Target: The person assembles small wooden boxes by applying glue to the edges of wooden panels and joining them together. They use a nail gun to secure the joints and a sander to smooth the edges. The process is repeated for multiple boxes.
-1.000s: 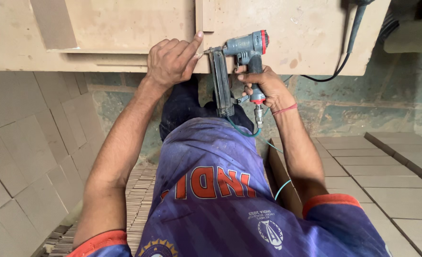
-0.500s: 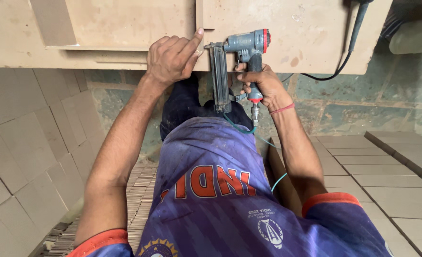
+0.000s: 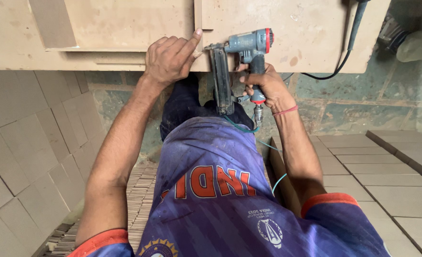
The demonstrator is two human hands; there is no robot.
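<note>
The right hand (image 3: 263, 88) is wrapped tight around the grip of a grey-blue pneumatic nail gun (image 3: 239, 57), fingers closed on the handle with the red-ringed cap of the tool pointing toward three o'clock and its long dark magazine (image 3: 221, 81) hanging down toward six o'clock. The nose of the gun sits against the near edge of a pale fibreboard panel (image 3: 296, 33), right where a thin upright strip (image 3: 197, 16) stands on the board. At nine o'clock from the gun, the left hand (image 3: 170, 62) rests on the board edge, knuckles bent, its forefinger stretched out and pressing against that strip just beside the gun's nose; it grasps nothing. A black cable (image 3: 349, 52) runs down across the panel at two o'clock. Stacks of cut tan boards (image 3: 387, 166) lie at four o'clock, and more pale pieces (image 3: 25, 143) fan out at eight o'clock
</note>
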